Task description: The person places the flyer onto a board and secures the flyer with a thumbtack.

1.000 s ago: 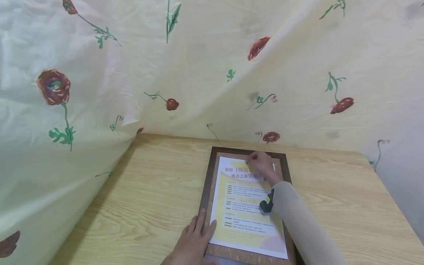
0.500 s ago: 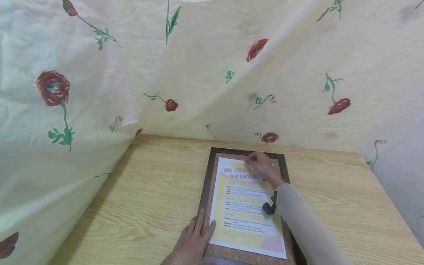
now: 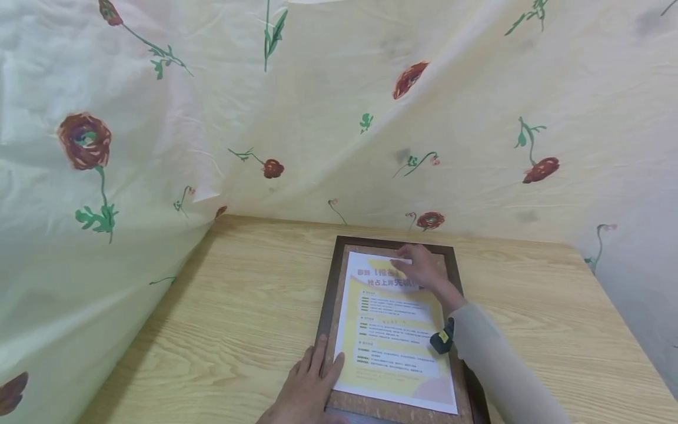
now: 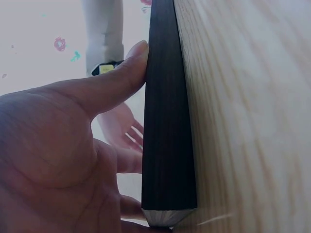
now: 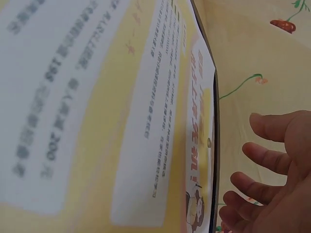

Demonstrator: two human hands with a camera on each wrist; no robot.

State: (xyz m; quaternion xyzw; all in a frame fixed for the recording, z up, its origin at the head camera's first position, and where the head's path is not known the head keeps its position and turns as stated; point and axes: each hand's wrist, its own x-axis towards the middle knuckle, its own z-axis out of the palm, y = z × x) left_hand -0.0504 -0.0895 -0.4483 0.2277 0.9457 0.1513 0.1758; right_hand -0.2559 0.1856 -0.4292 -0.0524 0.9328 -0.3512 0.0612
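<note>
A yellow and white printed poster lies on a cork board with a dark wooden frame. My left hand rests on the frame's lower left side, thumb over the paper's edge. From the left wrist view, the thumb of that left hand touches the dark frame bar and its fingers extend beside it. Over the poster's top is my right hand, its fingers spread. In the right wrist view, the right hand is apart from the paper, near a small round thumbtack head at the poster's top.
The board lies on a light wood-grain table. A flower-printed cloth hangs behind the table and along its left side. A black wrist camera sits at the right sleeve's cuff.
My right hand's fingers, pinched together at the poster's top before, have now spread apart, and its wrist has shifted slightly right. The left hand keeps its place on the frame.
</note>
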